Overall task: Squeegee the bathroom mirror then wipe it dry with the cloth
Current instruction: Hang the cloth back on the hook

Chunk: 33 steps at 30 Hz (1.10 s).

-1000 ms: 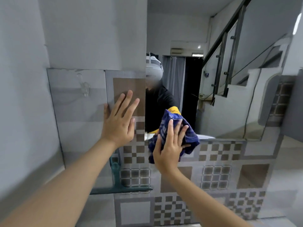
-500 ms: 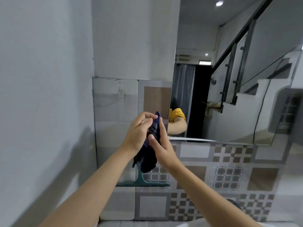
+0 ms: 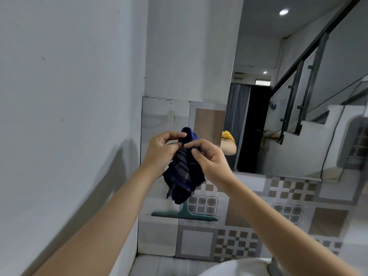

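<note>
A dark blue striped cloth (image 3: 184, 174) hangs between both hands in front of the tiled wall, off the glass. My left hand (image 3: 161, 152) pinches its upper left part, and my right hand (image 3: 209, 158) grips it from the right. The mirror (image 3: 298, 96) fills the upper right of the wall and reflects a staircase, a dark doorway and a yellow sleeve. A green squeegee (image 3: 185, 213) sits against the tiles below the cloth, blade down, its handle partly hidden by the cloth.
A plain grey wall (image 3: 59, 116) closes in on the left. Patterned tiles (image 3: 288, 212) run under the mirror. The white rim of a basin (image 3: 239, 265) shows at the bottom edge. A clear hook (image 3: 171, 114) sticks to the tile above my hands.
My right hand left the mirror with the cloth and my left hand came off the wall. Both hands now hold the cloth together, spreading it slightly. The view shifted left and up.
</note>
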Each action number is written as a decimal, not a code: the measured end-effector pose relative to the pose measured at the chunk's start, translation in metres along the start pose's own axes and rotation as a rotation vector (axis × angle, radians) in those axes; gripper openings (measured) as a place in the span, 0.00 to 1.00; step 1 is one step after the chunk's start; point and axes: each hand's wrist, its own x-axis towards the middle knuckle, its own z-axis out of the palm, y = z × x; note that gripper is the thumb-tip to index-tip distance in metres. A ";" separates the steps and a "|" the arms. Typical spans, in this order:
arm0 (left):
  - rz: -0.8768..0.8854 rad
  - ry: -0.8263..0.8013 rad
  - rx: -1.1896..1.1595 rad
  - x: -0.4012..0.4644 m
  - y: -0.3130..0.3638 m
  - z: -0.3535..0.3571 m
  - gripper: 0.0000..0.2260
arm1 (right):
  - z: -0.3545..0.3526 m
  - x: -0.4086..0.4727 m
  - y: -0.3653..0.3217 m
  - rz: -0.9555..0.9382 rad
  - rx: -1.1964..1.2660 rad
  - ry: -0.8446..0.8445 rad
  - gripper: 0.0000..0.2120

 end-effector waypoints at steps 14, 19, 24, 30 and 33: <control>0.165 0.050 0.368 0.029 0.036 -0.022 0.14 | -0.023 0.067 -0.023 -0.115 -0.604 0.108 0.16; 0.227 0.165 0.508 0.063 0.043 -0.037 0.12 | -0.021 0.099 -0.022 -0.192 -0.742 -0.005 0.18; 0.267 0.254 0.522 0.093 0.050 -0.037 0.12 | -0.012 0.134 -0.026 -0.239 -0.824 0.002 0.19; 0.247 0.259 0.515 0.110 0.030 -0.034 0.15 | -0.006 0.147 0.000 -0.133 -0.847 0.022 0.20; 0.253 0.290 0.498 0.110 0.019 -0.029 0.16 | -0.001 0.146 0.016 -0.114 -0.758 0.054 0.20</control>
